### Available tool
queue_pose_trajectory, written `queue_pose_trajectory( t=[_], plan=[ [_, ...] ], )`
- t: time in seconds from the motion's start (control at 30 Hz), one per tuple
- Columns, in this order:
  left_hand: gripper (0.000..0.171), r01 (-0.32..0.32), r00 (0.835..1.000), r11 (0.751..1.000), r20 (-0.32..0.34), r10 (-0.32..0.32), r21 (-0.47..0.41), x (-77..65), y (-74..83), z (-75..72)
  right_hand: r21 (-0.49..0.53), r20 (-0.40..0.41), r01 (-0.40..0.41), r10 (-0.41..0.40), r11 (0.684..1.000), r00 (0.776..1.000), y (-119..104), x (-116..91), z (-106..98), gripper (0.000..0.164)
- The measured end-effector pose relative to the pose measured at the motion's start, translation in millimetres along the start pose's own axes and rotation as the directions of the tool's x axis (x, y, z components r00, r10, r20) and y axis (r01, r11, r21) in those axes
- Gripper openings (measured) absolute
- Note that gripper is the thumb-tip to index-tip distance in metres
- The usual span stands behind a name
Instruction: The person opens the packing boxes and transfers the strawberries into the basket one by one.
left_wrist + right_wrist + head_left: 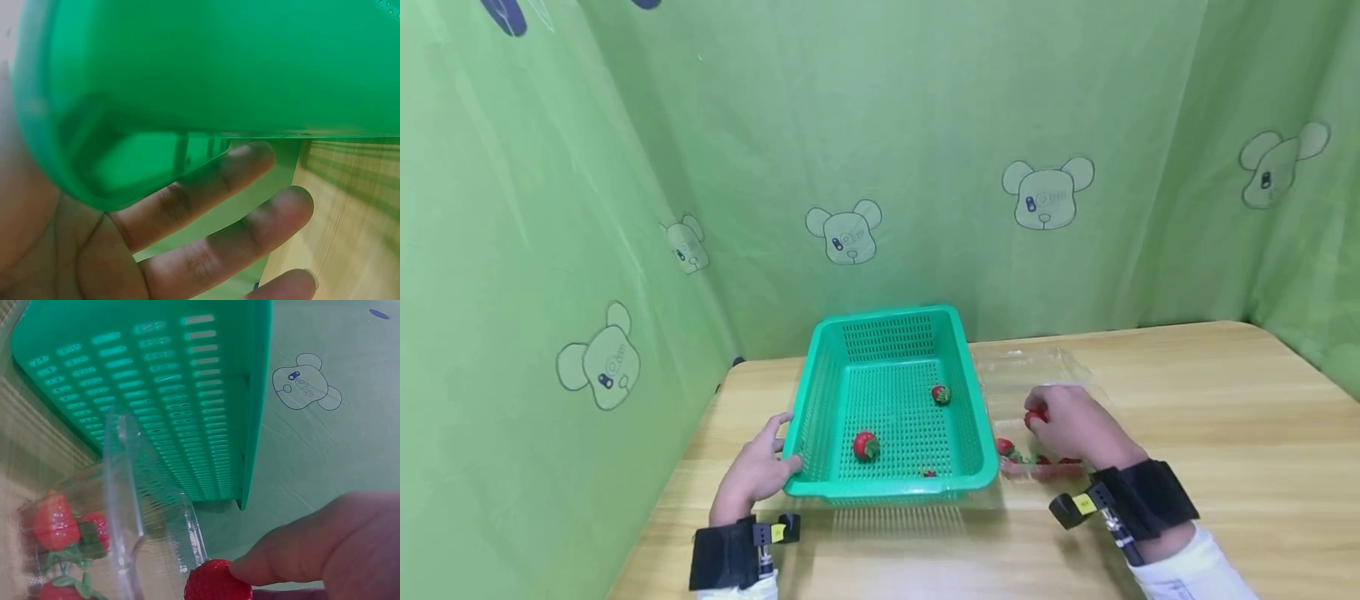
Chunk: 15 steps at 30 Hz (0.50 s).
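A green plastic basket with slotted walls stands on the table, with a few strawberries inside, among them one strawberry near its left side and another strawberry to the right. My left hand holds the basket's near left corner, thumb over the rim; its other fingers extend along the outside. To the basket's right, my right hand pinches a red strawberry between thumb and fingers, above a clear plastic box. Several more strawberries lie in that box.
The wooden table extends to the right of the box. A green curtain with printed bear heads hangs behind the table and along the left side. The clear box stands close against the basket's right wall.
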<state>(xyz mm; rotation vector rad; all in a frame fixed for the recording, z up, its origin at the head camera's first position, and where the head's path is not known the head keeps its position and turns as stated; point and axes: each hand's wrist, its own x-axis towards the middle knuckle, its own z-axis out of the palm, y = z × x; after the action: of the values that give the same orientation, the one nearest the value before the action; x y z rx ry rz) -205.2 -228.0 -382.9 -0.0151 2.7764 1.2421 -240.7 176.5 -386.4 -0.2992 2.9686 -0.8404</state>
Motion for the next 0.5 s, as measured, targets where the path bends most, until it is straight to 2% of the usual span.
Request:
queue_pose_trajectory(
  t=[0.3,0.5],
  plan=[
    [0.067,-0.017,1.0,1.0,-0.005,0.017,-0.005,0.6,-3.0,1.2,-0.006,-0.049,0.027,-0.027,1.0,0.998,-2.2,-2.2,-1.4,0.018],
    [0.068,-0.024,1.0,1.0,-0.007,0.024,0.002,2.5,-2.3,0.2,-0.003,-0.049,0.026,-0.026,1.0,0.998,-4.1,-1.9,-5.1,0.017]
  ],
)
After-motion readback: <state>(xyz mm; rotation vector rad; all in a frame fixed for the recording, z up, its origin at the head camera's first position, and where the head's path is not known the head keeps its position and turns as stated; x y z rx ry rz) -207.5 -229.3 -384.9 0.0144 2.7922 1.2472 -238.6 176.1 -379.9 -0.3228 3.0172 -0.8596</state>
